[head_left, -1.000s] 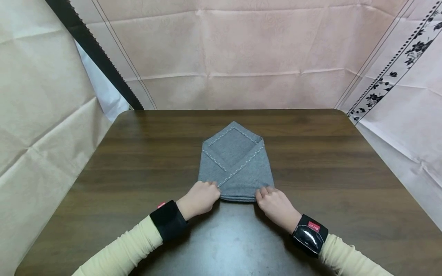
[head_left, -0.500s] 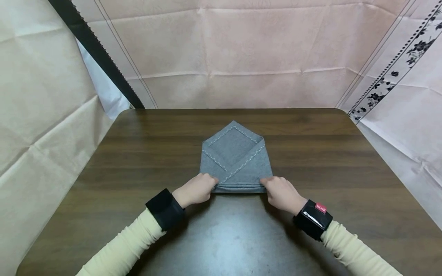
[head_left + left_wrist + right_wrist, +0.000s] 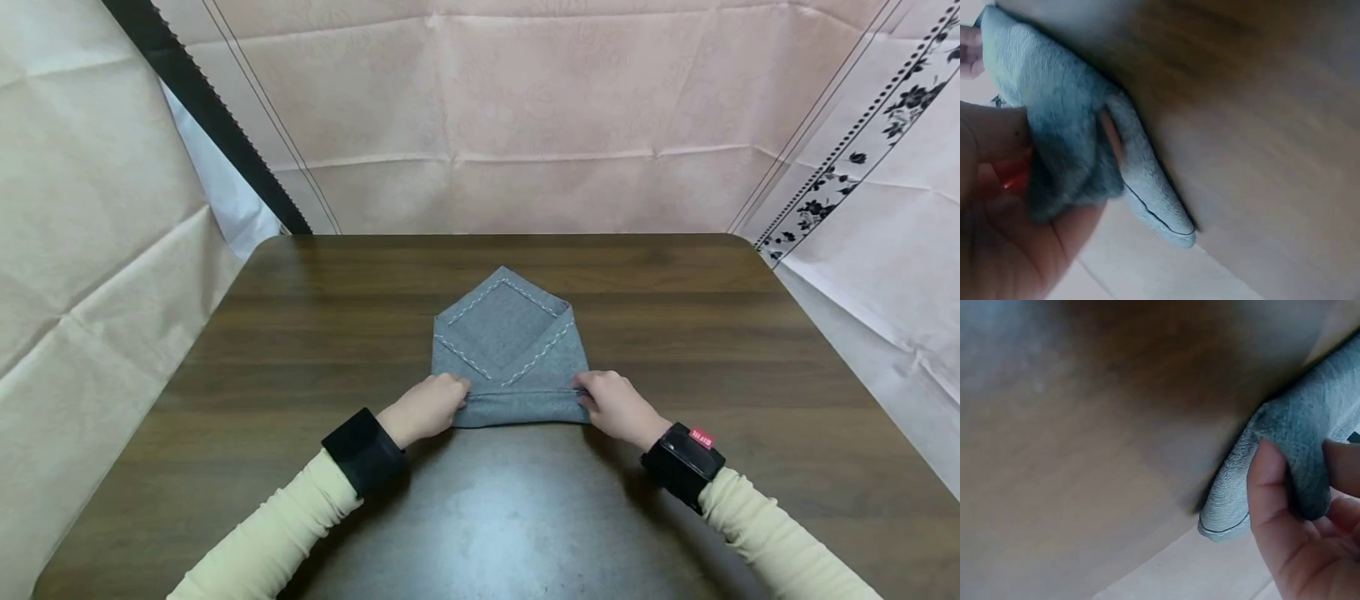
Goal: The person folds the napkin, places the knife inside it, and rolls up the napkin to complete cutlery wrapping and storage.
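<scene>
A folded grey-blue cloth (image 3: 504,329) with white dashed stitching lies on the table, its pointed end facing away from me. Along its near side runs a turned-over band (image 3: 525,408). My left hand (image 3: 426,410) pinches the band's left end. At the right end, my right hand (image 3: 621,408) pinches the same band between thumb and fingers. In the left wrist view, bunched layers of cloth (image 3: 1063,119) sit between thumb and fingers. The right wrist view has a fold of cloth (image 3: 1307,456) gripped likewise. Most of the left fingertips are hidden in the head view.
The dark wooden table (image 3: 315,333) has rounded far corners. A pale creased sheet (image 3: 540,108) hangs behind it, with more sheeting on both sides. Black bands (image 3: 363,452) wrap both wrists over cream sleeves (image 3: 262,533).
Both hands have moved forward and slightly apart, turning the cloth's near edge over into a band. The band now covers the lower end of the stitching.
</scene>
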The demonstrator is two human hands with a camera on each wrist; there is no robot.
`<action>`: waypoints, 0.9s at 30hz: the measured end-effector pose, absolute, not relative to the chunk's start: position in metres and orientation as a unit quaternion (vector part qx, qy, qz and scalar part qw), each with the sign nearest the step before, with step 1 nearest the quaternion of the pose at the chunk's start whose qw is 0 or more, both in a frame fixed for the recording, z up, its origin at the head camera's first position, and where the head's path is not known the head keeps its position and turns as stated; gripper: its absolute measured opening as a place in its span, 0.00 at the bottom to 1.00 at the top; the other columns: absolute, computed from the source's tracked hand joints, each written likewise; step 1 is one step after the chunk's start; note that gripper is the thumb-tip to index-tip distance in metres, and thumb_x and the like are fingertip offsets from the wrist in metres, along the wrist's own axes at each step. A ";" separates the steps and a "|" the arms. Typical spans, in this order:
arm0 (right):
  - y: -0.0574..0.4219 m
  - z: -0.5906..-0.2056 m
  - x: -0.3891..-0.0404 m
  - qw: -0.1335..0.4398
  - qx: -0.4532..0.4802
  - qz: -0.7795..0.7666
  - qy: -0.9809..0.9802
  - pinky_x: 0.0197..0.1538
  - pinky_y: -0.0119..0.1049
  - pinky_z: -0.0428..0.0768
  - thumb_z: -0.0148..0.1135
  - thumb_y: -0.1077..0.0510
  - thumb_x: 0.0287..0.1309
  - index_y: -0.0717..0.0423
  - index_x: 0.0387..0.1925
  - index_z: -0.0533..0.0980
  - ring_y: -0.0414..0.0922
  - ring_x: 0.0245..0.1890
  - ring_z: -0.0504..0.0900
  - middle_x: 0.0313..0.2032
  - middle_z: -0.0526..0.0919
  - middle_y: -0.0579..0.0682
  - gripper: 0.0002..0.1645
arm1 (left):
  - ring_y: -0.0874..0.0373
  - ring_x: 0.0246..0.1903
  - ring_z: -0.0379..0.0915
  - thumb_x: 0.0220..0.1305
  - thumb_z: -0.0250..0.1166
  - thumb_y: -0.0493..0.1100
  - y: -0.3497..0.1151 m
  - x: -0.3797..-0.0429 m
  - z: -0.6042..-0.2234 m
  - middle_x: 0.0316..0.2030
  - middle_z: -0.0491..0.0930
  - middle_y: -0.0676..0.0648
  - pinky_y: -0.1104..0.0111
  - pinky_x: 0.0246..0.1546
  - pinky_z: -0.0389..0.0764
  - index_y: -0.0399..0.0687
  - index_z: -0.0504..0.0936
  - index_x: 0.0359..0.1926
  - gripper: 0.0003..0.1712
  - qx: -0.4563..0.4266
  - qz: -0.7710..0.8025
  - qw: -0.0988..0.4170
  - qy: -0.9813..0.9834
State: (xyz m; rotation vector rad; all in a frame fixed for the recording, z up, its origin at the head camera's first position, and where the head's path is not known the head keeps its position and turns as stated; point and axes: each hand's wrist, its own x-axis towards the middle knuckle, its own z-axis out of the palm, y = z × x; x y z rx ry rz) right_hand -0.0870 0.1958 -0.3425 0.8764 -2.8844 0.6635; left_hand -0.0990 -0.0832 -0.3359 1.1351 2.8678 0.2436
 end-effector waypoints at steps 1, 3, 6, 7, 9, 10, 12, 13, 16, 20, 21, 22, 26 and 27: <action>0.194 -0.343 -0.088 0.032 0.279 0.204 -0.938 0.26 0.34 0.72 0.59 0.74 0.49 0.63 0.27 0.74 0.40 0.23 0.71 0.21 0.71 0.46 0.06 | 0.49 0.28 0.75 0.56 0.59 0.28 -0.081 -0.098 -0.336 0.25 0.75 0.43 0.63 0.24 0.76 0.39 0.76 0.29 0.04 0.356 0.059 0.014 0.932; 0.189 -0.343 -0.088 0.037 0.269 0.179 -0.946 0.24 0.35 0.73 0.58 0.74 0.48 0.62 0.25 0.73 0.41 0.22 0.72 0.20 0.70 0.47 0.07 | 0.48 0.28 0.76 0.56 0.59 0.28 -0.078 -0.095 -0.337 0.26 0.76 0.42 0.61 0.22 0.76 0.39 0.76 0.29 0.04 0.338 0.020 -0.010 0.941; 0.179 -0.344 -0.089 0.064 0.271 0.114 -0.954 0.22 0.38 0.75 0.60 0.75 0.43 0.63 0.24 0.72 0.47 0.21 0.77 0.21 0.73 0.51 0.08 | 0.50 0.24 0.75 0.55 0.60 0.30 -0.073 -0.090 -0.340 0.23 0.75 0.43 0.61 0.17 0.76 0.40 0.76 0.26 0.05 0.320 -0.041 -0.068 0.944; 0.176 -0.345 -0.089 0.076 0.278 0.089 -0.954 0.22 0.39 0.75 0.60 0.75 0.42 0.63 0.23 0.72 0.49 0.21 0.77 0.21 0.73 0.53 0.08 | 0.51 0.23 0.74 0.54 0.62 0.30 -0.072 -0.089 -0.341 0.21 0.74 0.44 0.62 0.16 0.75 0.41 0.76 0.25 0.05 0.315 -0.056 -0.089 0.943; 0.171 -0.346 -0.089 0.105 0.286 0.047 -0.951 0.20 0.41 0.75 0.61 0.75 0.40 0.64 0.23 0.72 0.52 0.20 0.77 0.21 0.74 0.55 0.08 | 0.53 0.20 0.72 0.51 0.64 0.31 -0.071 -0.087 -0.345 0.18 0.72 0.45 0.64 0.15 0.74 0.42 0.74 0.21 0.08 0.309 -0.087 -0.148 0.935; 0.169 -0.346 -0.088 0.123 0.288 0.026 -0.949 0.19 0.41 0.75 0.61 0.75 0.39 0.64 0.22 0.71 0.52 0.19 0.77 0.20 0.74 0.56 0.08 | 0.53 0.19 0.71 0.50 0.65 0.31 -0.070 -0.087 -0.347 0.17 0.70 0.45 0.65 0.14 0.73 0.43 0.73 0.19 0.10 0.305 -0.102 -0.180 0.930; 0.166 -0.347 -0.087 0.156 0.285 -0.005 -0.946 0.16 0.42 0.74 0.61 0.74 0.39 0.62 0.19 0.70 0.51 0.18 0.76 0.18 0.74 0.55 0.10 | 0.55 0.19 0.69 0.49 0.65 0.31 -0.069 -0.087 -0.350 0.16 0.69 0.46 0.66 0.15 0.71 0.44 0.71 0.17 0.12 0.298 -0.122 -0.252 0.913; 0.165 -0.348 -0.087 0.179 0.284 -0.019 -0.942 0.15 0.41 0.73 0.61 0.75 0.40 0.61 0.18 0.69 0.50 0.17 0.75 0.18 0.75 0.54 0.11 | 0.55 0.19 0.69 0.49 0.63 0.31 -0.068 -0.088 -0.352 0.16 0.69 0.47 0.67 0.15 0.70 0.45 0.70 0.16 0.13 0.298 -0.127 -0.286 0.902; 0.163 -0.350 -0.087 0.238 0.287 -0.064 -0.926 0.15 0.36 0.69 0.59 0.74 0.42 0.59 0.16 0.68 0.48 0.20 0.71 0.18 0.72 0.52 0.12 | 0.57 0.18 0.67 0.55 0.53 0.29 -0.065 -0.089 -0.354 0.15 0.68 0.48 0.69 0.16 0.66 0.46 0.69 0.14 0.16 0.319 -0.135 -0.352 0.870; 0.162 -0.353 -0.087 0.280 0.322 -0.117 -0.897 0.19 0.33 0.63 0.60 0.72 0.44 0.57 0.16 0.72 0.47 0.24 0.68 0.20 0.68 0.50 0.11 | 0.58 0.19 0.67 0.56 0.50 0.30 -0.063 -0.078 -0.349 0.17 0.68 0.49 0.71 0.15 0.66 0.46 0.73 0.17 0.15 0.387 -0.136 -0.325 0.852; 0.162 -0.353 -0.088 0.279 0.335 -0.123 -0.892 0.20 0.32 0.63 0.61 0.72 0.44 0.56 0.16 0.74 0.46 0.24 0.68 0.20 0.68 0.50 0.11 | 0.58 0.20 0.67 0.56 0.51 0.30 -0.063 -0.074 -0.348 0.18 0.69 0.49 0.71 0.15 0.66 0.45 0.75 0.19 0.13 0.398 -0.134 -0.309 0.853; 0.163 -0.353 -0.088 0.277 0.348 -0.124 -0.887 0.20 0.32 0.64 0.62 0.71 0.44 0.56 0.16 0.75 0.46 0.24 0.68 0.20 0.69 0.50 0.10 | 0.58 0.21 0.68 0.55 0.54 0.31 -0.064 -0.069 -0.347 0.20 0.70 0.48 0.71 0.15 0.67 0.44 0.76 0.22 0.09 0.407 -0.131 -0.288 0.857; 0.168 -0.351 -0.087 0.248 0.389 -0.111 -0.880 0.18 0.31 0.67 0.65 0.71 0.42 0.56 0.18 0.77 0.45 0.22 0.70 0.20 0.70 0.49 0.09 | 0.56 0.24 0.69 0.50 0.61 0.33 -0.063 -0.061 -0.346 0.23 0.70 0.46 0.73 0.13 0.70 0.39 0.79 0.29 0.02 0.416 -0.121 -0.240 0.869; 0.170 -0.351 -0.087 0.242 0.397 -0.107 -0.879 0.18 0.31 0.68 0.65 0.71 0.43 0.56 0.19 0.77 0.45 0.23 0.71 0.20 0.70 0.49 0.09 | 0.56 0.24 0.69 0.50 0.61 0.33 -0.063 -0.060 -0.345 0.23 0.70 0.46 0.73 0.13 0.70 0.39 0.79 0.28 0.02 0.420 -0.123 -0.227 0.870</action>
